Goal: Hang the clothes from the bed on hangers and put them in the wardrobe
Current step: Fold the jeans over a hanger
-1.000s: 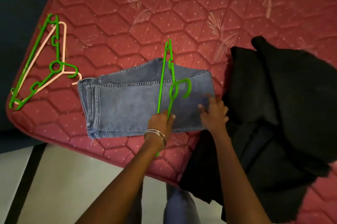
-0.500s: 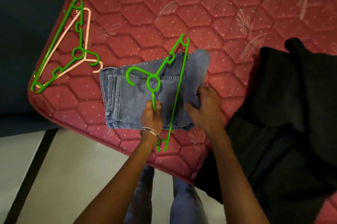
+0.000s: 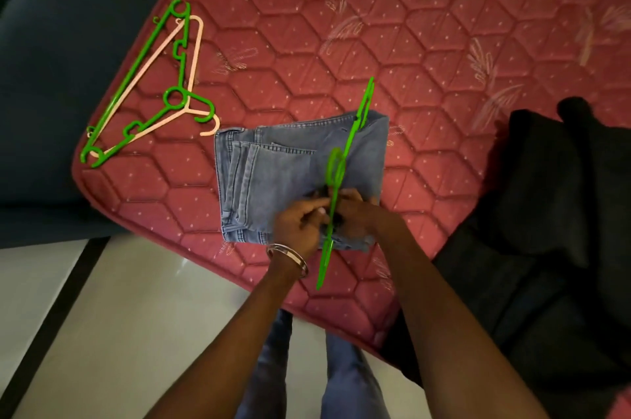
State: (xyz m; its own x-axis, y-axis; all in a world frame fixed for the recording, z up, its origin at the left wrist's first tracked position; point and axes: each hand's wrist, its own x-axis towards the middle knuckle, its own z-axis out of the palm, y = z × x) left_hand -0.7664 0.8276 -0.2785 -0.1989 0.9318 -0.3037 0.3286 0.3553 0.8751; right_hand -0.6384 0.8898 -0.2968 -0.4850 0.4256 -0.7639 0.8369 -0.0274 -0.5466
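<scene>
Red quilted mattress filled most of what we saw, its corner jutting over a pale floor. Folded blue jeans lay near that edge. We held a green hanger edge-on over the jeans' right half, one end past the denim's far edge, the other over the mattress edge. Our left hand, a bangle at its wrist, had fingers curled, pinching at the hanger's bar and the denim. Our right hand gripped it from the other side. A second green hanger lay stacked on a pink hanger by the corner. Dark clothing was heaped to the right.
</scene>
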